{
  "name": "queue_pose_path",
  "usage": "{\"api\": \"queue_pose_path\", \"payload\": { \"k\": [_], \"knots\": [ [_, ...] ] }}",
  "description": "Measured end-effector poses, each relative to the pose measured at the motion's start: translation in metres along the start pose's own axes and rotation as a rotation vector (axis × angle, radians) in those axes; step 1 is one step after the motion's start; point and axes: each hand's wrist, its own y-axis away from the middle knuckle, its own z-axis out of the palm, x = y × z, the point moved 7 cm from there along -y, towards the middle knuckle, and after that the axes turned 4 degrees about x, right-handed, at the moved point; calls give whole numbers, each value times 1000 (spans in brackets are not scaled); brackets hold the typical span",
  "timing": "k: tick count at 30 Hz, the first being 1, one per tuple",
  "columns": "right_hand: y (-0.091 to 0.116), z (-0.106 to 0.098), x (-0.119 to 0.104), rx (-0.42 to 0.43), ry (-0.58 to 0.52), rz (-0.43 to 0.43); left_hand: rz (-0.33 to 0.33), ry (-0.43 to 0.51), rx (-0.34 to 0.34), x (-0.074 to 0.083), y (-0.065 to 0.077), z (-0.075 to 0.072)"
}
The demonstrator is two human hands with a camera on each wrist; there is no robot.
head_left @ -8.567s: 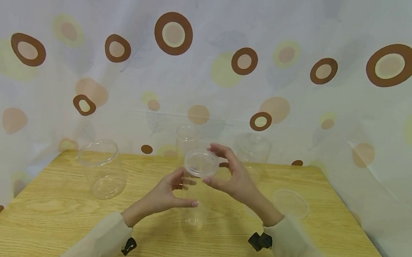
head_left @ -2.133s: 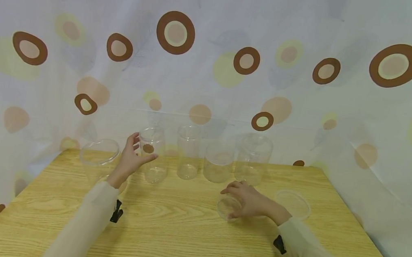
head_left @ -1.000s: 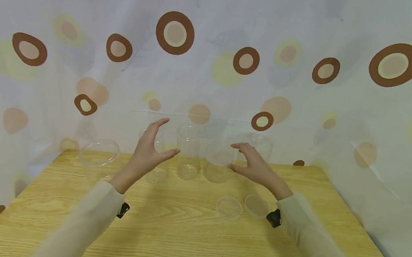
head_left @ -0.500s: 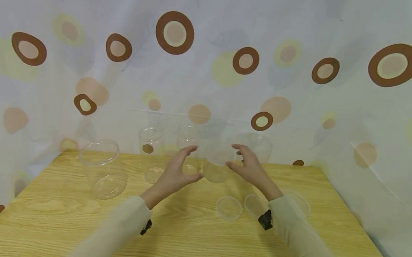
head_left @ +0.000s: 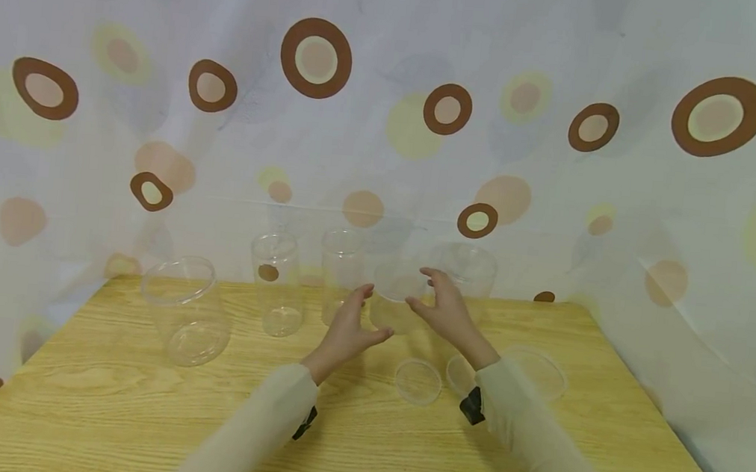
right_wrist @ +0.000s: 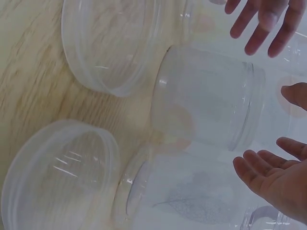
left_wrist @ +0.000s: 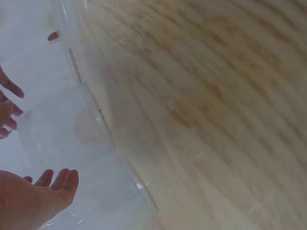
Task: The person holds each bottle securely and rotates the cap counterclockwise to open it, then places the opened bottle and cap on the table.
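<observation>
A short clear jar (head_left: 388, 313) stands upright at the back of the table, its far side blending into the curtain. In the right wrist view the same jar (right_wrist: 206, 91) shows a ringed rim; whether a lid sits on it, I cannot tell. My left hand (head_left: 350, 335) is at its front left, thumb and fingers spread. On its right side is my right hand (head_left: 448, 313), fingers and thumb also parted. Neither hand grips the jar; contact is hard to judge. Two clear round lids (head_left: 418, 382) lie in front, the right-hand one partly behind my sleeve.
Two tall clear jars (head_left: 281, 321) stand left of the short one. A wider jar (head_left: 200, 344) is at far left, another wide jar (head_left: 477, 263) at back right. A larger clear lid (head_left: 552, 367) lies right of my sleeve. A patterned curtain (head_left: 375, 116) hangs behind the wooden table (head_left: 101, 392).
Earlier both hands were at a lidded tall jar; a tall jar now stands back left and its lid area is bare. My left hand has since moved right, to the short jar.
</observation>
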Motion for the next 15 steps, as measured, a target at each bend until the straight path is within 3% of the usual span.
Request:
{"api": "queue_pose_path", "payload": {
  "k": [8,15],
  "knots": [
    [0,6,1,22,-5,23,-63,-11,1,-11,-6,10],
    [0,11,1,11,16,58,-77,-34,4,-16,-9,15]
  ]
}}
